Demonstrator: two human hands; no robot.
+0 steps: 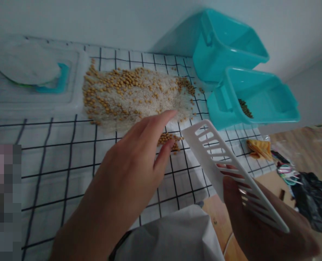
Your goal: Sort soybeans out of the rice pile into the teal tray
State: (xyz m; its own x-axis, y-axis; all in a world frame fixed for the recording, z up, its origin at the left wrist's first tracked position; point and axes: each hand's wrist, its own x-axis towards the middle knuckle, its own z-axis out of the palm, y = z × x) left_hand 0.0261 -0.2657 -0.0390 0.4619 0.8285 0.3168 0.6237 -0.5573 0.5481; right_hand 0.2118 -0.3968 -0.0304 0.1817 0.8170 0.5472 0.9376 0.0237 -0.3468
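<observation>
My left hand [133, 159] reaches over the checked tablecloth with thumb and fingers apart, and no object shows in its grasp. Just past its thumb lies a small pile of soybeans [166, 138]. My right hand [248, 210] grips a flat white slotted plastic piece [204, 145] by its lower part, thumb on the near side. The piece is tilted, and its upper end stands to the right of the small pile. Beyond both hands spreads a wide layer of white rice grains [139, 98] mixed with yellow soybeans [128, 78]. Darker beans [186, 85] gather at its right end.
Two teal plastic bins [212, 59] stand at the back right; the nearer bin [269, 78] has greenish beans [245, 108] inside. A clear lidded container [75, 98] sits at the left. An orange cloth [260, 148] and a black plastic bag [313, 199] lie at the right.
</observation>
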